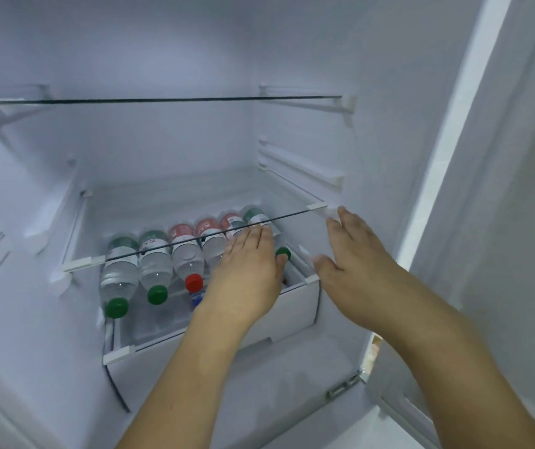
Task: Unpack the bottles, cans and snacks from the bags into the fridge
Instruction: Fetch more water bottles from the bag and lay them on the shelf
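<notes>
— What do you have on the left?

— I see the fridge open, its left wall carrying a printed label. At the left end of the lowest glass shelf lie two green-capped bottles side by side, caps towards me. Next to them is a red-capped bottle, with a blue cap showing just below its cap.

— And the hands?

— My left hand reaches in under the middle glass shelf, fingers straight and together, lying flat over the bottles in the middle of the row; it grips nothing. To its right another green cap peeks out beside the thumb.

— The right one?

— My right hand is spread wide and holds nothing, its fingertips near the right end of that middle shelf, close to the fridge's right wall. Above, the top glass shelf spans the width.
</notes>
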